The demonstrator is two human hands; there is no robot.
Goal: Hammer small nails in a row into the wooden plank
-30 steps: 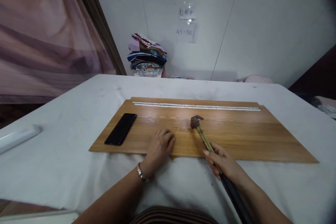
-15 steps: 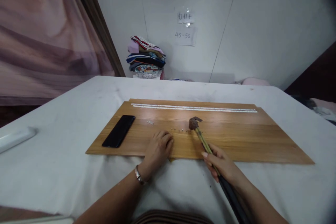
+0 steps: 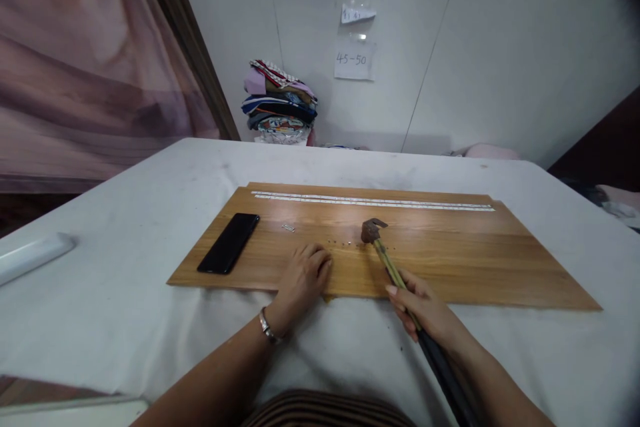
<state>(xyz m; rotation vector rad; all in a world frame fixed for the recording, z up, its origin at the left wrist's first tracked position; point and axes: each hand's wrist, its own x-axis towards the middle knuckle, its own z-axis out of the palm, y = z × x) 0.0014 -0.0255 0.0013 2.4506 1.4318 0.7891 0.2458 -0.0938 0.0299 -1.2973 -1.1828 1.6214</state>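
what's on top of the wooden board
A black phone, two white strips, a small metal piece and a row of tiny bits. Whatever the left hand covers can't be seen.

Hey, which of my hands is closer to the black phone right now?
Your left. The left hand rests on the board, just right of the phone; the right hand, gripping the hammer, is farther right.

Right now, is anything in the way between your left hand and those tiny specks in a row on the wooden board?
Nothing visible stands between the left hand and the nearest specks; only the wooden board shows there. Farther right, the hammer in the right hand hides part of the row.
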